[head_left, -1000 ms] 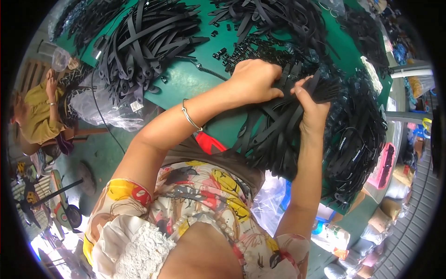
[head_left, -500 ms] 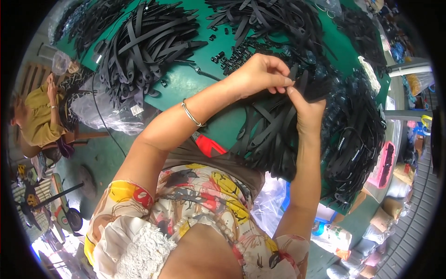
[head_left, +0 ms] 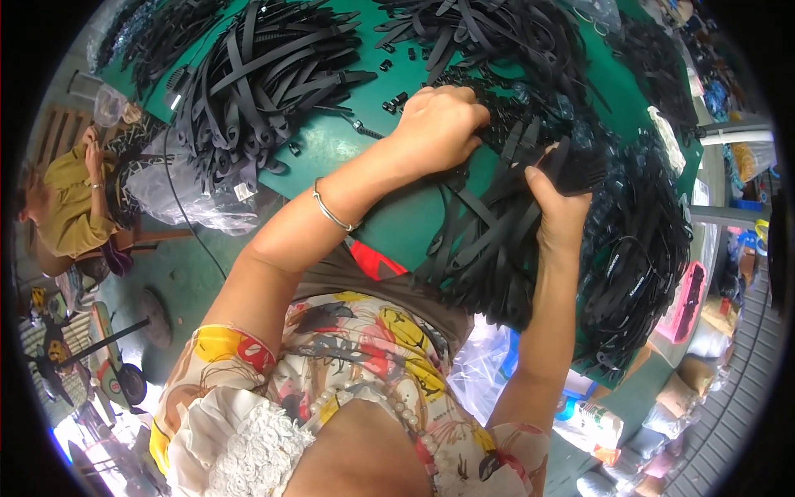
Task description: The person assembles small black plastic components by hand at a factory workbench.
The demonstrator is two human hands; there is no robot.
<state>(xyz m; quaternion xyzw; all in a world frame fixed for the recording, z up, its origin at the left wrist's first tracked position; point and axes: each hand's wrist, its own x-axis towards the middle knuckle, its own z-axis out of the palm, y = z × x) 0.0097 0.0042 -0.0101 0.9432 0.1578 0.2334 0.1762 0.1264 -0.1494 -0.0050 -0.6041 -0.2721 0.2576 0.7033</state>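
My right hand is closed around a bunch of flat black straps, its thumb lying along them. Below and beside it more long black straps hang in a loose heap toward my lap. My left hand, knuckles up and fingers curled under, is over the scatter of small black plastic pieces on the green table. Whatever its fingertips hold is hidden beneath the hand.
Large heaps of black straps lie at the far left and far middle. A bundle of black straps lies at the right, near a pink basket. To the left a co-worker sits by clear plastic sheeting.
My left hand has parted from my right and moved left and away, onto the small black pieces. The right hand still grips straps and has shifted slightly right and nearer.
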